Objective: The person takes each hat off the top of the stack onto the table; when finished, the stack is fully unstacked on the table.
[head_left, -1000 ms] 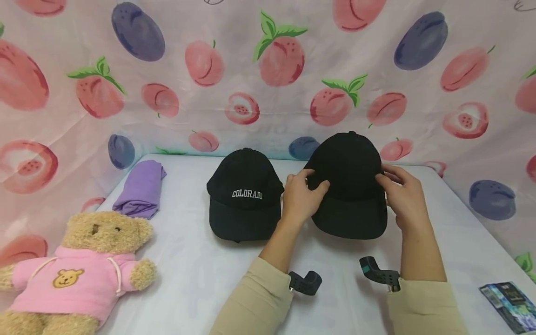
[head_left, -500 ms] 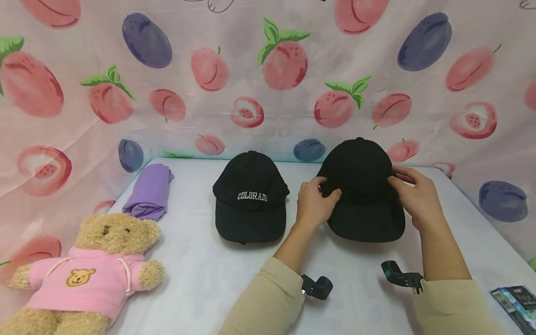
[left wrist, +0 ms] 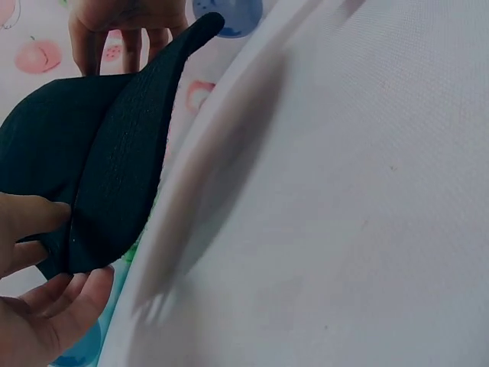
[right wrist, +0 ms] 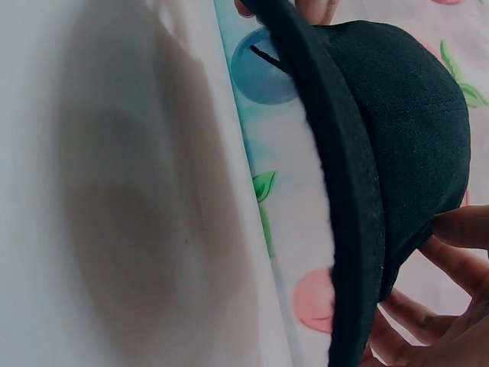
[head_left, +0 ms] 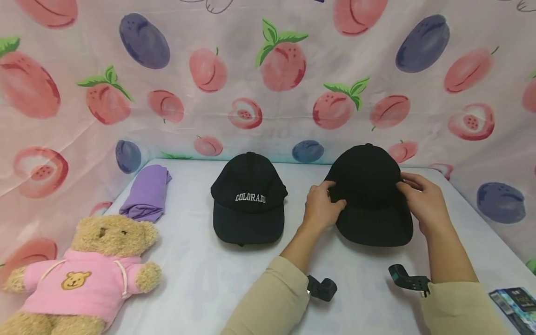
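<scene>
Both hands hold a plain black baseball cap by its sides, its brim toward the person. My left hand pinches the cap's left edge between thumb and fingers; the left wrist view shows the thumb on the cloth and fingers under the edge. On the other side, my right hand pinches the edge, thumb outside; the right wrist view shows its fingers at the crown's lower rim. Shadows below suggest the cap is raised above the white surface. Left of it, apart, sits a black cap lettered COLORADO.
A folded purple cloth lies at the back left. In front of it is a teddy bear in a pink hoodie. A dark printed packet lies at the right front edge. Fruit-patterned fabric hangs behind the white table.
The held cap and both hands have moved to the right, away from the COLORADO cap, and slightly lower in the head view. Both hands keep their grip. The camera view has shifted a little.
</scene>
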### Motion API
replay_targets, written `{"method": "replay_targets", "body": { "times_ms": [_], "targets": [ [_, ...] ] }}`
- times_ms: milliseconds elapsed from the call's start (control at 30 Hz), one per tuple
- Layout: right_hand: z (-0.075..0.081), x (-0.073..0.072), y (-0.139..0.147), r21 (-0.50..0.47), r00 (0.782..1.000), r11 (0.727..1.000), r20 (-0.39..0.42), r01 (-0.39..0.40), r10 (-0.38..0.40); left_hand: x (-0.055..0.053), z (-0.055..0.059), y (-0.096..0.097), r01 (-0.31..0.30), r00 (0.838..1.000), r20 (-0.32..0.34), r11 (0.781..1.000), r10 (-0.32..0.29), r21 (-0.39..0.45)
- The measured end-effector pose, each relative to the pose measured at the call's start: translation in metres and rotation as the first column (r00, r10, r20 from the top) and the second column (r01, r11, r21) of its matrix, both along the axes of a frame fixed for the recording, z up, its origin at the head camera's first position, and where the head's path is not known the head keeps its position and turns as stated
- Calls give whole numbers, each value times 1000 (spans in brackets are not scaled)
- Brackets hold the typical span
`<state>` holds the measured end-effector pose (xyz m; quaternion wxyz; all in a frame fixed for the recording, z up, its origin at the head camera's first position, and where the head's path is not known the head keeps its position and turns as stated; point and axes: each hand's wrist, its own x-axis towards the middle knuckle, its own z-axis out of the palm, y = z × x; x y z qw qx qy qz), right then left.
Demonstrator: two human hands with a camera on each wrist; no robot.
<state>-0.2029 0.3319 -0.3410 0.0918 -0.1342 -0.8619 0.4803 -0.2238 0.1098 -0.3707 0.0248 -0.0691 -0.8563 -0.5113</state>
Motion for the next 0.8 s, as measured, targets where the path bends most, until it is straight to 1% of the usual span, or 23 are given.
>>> {"method": "replay_targets", "body": {
  "times_ms": [200,367,567,800],
  "targets": [
    [-4,1,6,-8,1000,1000,10,18,-18,-2,-3,6,10,1000,-8,999,-10,-41],
    [-5,1,11,-19,1000,1000,20,24,-24,-3,-5,11,18,1000,3,999,-18,-42],
    [-7,2,17,-8,999,999,27,36,-36,-5,-6,19,30,1000,7,999,-30,-40],
    [-10,2,26,-11,999,999,38,39,-39,-3,-10,30,30,999,33,998,-28,-62]
  ]
}}
